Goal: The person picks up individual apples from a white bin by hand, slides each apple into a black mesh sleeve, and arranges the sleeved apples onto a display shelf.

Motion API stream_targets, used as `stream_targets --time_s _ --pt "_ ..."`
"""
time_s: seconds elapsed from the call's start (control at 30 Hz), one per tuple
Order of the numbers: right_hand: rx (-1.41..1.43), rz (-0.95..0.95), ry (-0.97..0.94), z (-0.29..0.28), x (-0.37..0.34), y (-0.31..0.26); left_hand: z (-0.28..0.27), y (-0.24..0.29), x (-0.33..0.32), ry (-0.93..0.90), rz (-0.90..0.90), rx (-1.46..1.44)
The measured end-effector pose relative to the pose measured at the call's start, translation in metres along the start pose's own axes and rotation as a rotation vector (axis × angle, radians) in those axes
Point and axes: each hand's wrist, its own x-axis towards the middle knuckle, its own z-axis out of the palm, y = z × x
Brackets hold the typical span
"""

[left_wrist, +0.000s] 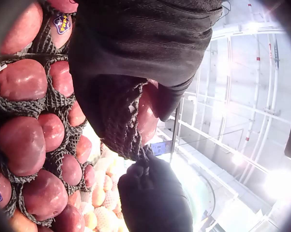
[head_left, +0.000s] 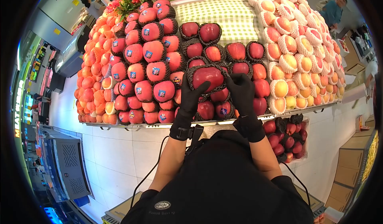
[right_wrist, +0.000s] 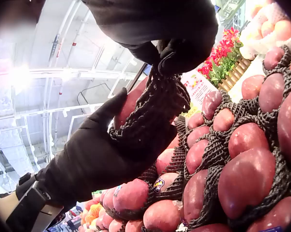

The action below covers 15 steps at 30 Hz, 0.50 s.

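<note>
A large dark red apple (head_left: 208, 78) sits in a black foam net (right_wrist: 157, 104), held up over the fruit display. My gloved left hand (head_left: 190, 97) grips it from the left, thumb across its front; in the right wrist view the left hand (right_wrist: 94, 153) cups it from below. The gloved right hand (head_left: 241, 93) pinches the net's edge on the apple's right side. The left wrist view shows the right hand's fingertips (left_wrist: 144, 166) together on the gathered net, and the left hand (left_wrist: 140, 53) wrapped round the apple.
Stickered red apples (head_left: 148, 54) in rows lie left, netted dark apples (head_left: 235, 51) behind the hands, white-netted fruit (head_left: 289, 62) right. A green checkered cloth (head_left: 217, 18) covers the back middle. A box of dark apples (head_left: 285, 138) stands low at the right.
</note>
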Motion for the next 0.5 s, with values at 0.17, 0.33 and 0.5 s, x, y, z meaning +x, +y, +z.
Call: stream_targets --time_s 0.17,0.33,0.5 --pt "0.092 -0.016 -0.139 0.002 -0.005 0.009 -0.005 -0.004 0.003 0.018 0.073 0.093" --pt "0.325 0.094 -0.268 -0.008 0.005 0.013 -0.007 0.005 -0.003 -0.007 0.041 0.042" --pt "0.605 0.287 -0.517 -0.001 0.006 0.021 -0.018 0.007 0.001 -0.226 0.081 0.283"
